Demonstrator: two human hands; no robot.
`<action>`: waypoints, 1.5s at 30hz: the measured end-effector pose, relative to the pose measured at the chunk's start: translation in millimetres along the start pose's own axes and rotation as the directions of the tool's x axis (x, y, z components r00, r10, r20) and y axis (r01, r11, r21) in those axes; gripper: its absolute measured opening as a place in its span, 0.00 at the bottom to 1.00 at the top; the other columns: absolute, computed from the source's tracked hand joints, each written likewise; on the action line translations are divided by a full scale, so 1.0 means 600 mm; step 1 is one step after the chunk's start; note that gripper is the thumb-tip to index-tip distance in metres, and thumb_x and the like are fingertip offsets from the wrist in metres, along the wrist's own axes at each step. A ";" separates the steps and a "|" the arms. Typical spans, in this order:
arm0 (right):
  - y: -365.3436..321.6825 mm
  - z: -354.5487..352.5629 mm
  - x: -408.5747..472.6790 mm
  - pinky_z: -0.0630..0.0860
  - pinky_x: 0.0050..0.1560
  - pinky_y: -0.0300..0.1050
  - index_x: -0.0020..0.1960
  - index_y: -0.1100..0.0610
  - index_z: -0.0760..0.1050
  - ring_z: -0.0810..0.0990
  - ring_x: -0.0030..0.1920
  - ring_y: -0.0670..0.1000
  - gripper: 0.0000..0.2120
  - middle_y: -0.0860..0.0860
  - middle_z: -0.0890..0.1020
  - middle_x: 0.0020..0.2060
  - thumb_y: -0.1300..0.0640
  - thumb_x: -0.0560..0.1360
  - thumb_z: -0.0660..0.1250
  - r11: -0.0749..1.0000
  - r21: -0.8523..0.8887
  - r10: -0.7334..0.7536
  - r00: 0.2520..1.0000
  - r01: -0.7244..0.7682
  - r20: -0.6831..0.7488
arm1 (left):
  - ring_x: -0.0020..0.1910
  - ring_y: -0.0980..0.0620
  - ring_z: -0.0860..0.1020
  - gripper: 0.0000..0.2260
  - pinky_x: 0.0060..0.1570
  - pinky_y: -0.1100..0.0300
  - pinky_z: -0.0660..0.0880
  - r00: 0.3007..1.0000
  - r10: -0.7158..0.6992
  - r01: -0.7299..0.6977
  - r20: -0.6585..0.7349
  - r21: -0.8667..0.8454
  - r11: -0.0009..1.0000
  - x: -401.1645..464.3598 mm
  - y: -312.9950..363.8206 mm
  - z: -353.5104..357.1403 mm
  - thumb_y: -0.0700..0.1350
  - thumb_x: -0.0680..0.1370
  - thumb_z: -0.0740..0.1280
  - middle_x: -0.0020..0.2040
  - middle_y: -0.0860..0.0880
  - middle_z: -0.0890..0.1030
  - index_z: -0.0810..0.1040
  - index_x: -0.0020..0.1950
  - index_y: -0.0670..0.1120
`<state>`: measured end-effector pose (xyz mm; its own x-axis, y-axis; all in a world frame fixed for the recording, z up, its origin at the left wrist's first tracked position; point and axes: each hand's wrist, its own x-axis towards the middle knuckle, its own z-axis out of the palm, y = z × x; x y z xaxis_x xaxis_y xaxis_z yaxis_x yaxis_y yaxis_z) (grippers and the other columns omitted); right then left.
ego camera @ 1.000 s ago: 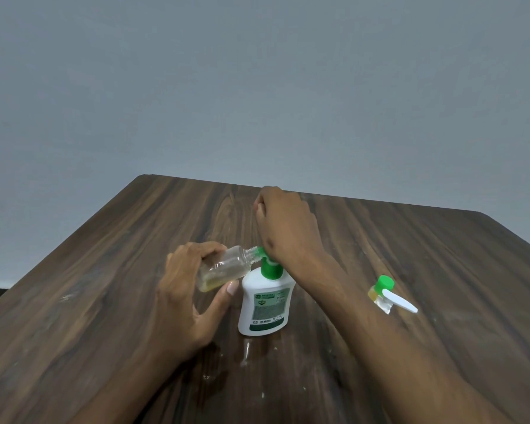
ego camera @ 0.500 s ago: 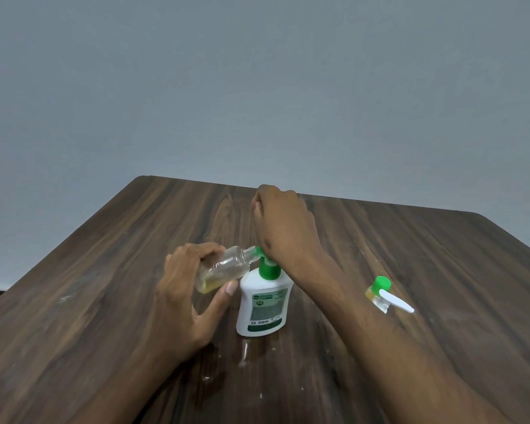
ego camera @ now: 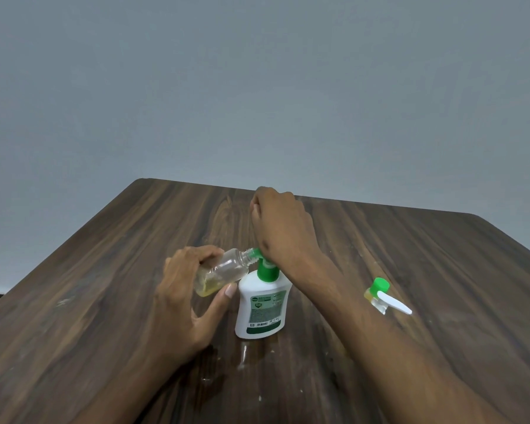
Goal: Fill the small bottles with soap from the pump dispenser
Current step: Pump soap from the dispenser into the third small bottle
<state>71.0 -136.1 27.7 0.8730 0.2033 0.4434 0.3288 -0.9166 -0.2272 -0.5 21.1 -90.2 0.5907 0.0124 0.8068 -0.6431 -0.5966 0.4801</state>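
The filling step was under way. The left hand curled its fingers around a small clear plastic bottle, tipped sideways, mouth at the green spout. The right hand pressed on the white pump bottle with the green top; I cannot tell how its fingers lay. A little yellow soap sat inside, so more pumps seemed needed. At three o'clock lay another small green-capped bottle on the dark wooden table.

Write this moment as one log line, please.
step: filling | left hand: holds tilted bottle at pump | right hand: on pump | table: capped bottle
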 end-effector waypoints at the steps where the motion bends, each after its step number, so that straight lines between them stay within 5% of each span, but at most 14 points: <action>1: 0.000 0.002 0.000 0.75 0.38 0.49 0.51 0.56 0.75 0.79 0.42 0.54 0.03 0.51 0.79 0.44 0.62 0.81 0.63 1.000 0.001 0.007 1.000 -0.007 0.002 | 0.54 0.54 0.78 0.18 0.48 0.46 0.77 1.000 0.000 0.000 0.001 -0.002 1.000 0.000 -0.001 0.000 0.54 0.78 0.69 0.56 0.60 0.76 0.77 0.63 0.47; 4: -0.001 0.004 -0.002 0.78 0.39 0.50 0.50 0.56 0.76 0.80 0.42 0.55 0.03 0.52 0.80 0.43 0.62 0.80 0.65 1.000 0.005 0.022 0.999 -0.022 0.026 | 0.54 0.54 0.78 0.17 0.48 0.44 0.77 1.000 0.006 -0.006 0.003 -0.012 1.000 -0.001 -0.003 0.000 0.54 0.78 0.69 0.57 0.62 0.76 0.75 0.64 0.50; 14: -0.004 -0.007 -0.003 0.65 0.31 0.47 0.49 0.56 0.74 0.76 0.40 0.55 0.03 0.52 0.78 0.42 0.63 0.80 0.64 1.000 -0.009 0.004 1.000 -0.004 0.015 | 0.54 0.53 0.78 0.17 0.48 0.44 0.77 1.000 -0.001 0.000 -0.011 -0.007 1.000 -0.001 -0.001 0.002 0.54 0.78 0.69 0.56 0.59 0.77 0.77 0.63 0.46; 26: 0.000 0.004 -0.002 0.78 0.37 0.50 0.48 0.56 0.75 0.80 0.39 0.54 0.05 0.51 0.80 0.41 0.64 0.79 0.62 1.000 0.004 0.024 1.000 -0.024 0.018 | 0.54 0.55 0.78 0.17 0.48 0.45 0.76 1.000 -0.013 0.013 -0.013 -0.002 1.000 0.000 -0.001 0.003 0.54 0.78 0.69 0.56 0.59 0.77 0.77 0.62 0.45; 45: -0.003 -0.002 -0.003 0.74 0.36 0.48 0.50 0.56 0.75 0.79 0.40 0.54 0.06 0.51 0.79 0.42 0.65 0.79 0.64 1.000 0.010 -0.004 1.000 0.004 0.004 | 0.55 0.57 0.77 0.18 0.48 0.45 0.77 1.000 -0.005 0.005 -0.009 0.000 1.000 0.000 0.002 0.001 0.54 0.77 0.69 0.56 0.60 0.76 0.77 0.63 0.46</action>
<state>68.3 -135.4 28.5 0.8732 0.2087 0.4405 0.3359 -0.9125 -0.2336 -0.8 19.8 -90.0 0.5894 0.0224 0.8075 -0.6404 -0.5965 0.4839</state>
